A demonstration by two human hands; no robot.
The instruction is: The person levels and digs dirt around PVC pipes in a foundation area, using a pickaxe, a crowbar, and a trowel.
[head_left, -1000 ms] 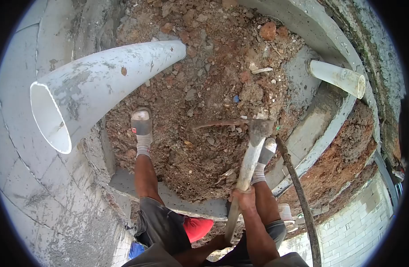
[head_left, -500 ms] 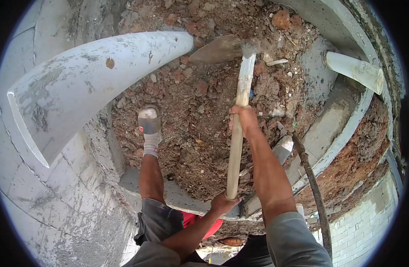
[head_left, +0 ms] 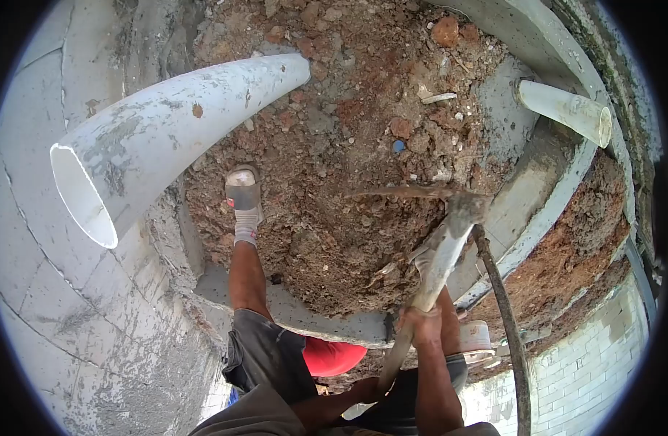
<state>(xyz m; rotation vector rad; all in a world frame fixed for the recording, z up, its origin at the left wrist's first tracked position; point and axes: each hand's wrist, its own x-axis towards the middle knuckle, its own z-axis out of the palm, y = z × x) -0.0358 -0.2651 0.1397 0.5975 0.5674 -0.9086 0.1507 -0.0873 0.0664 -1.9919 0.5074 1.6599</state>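
A hoe [head_left: 444, 261] with a pale wooden handle and a wide, soil-stained metal blade is raised over the soil, its blade seen almost edge-on and pointing left. Partway down the handle, my right hand [head_left: 423, 327] is wrapped around the wood. Lower, close to my body, my left hand [head_left: 364, 391] grips the handle's butt end. Under the blade lies loose reddish-brown soil [head_left: 326, 240] with stones and rubble. My left foot [head_left: 243, 187], in a sock and sandal, stands on that soil; the hoe partly hides my right foot.
A large white pipe [head_left: 181, 116] juts over the left side, its cut end facing me. A shorter pipe [head_left: 566, 112] sticks out at upper right. Concrete walls border the soil. A thin stick [head_left: 504, 312] leans at right, near a white bucket [head_left: 476, 338]. Something red [head_left: 332, 356] lies beside my left leg.
The hoe head has left the soil at the far side and come up and back toward me, to the right. Both hands have drawn closer to my body, still on the handle.
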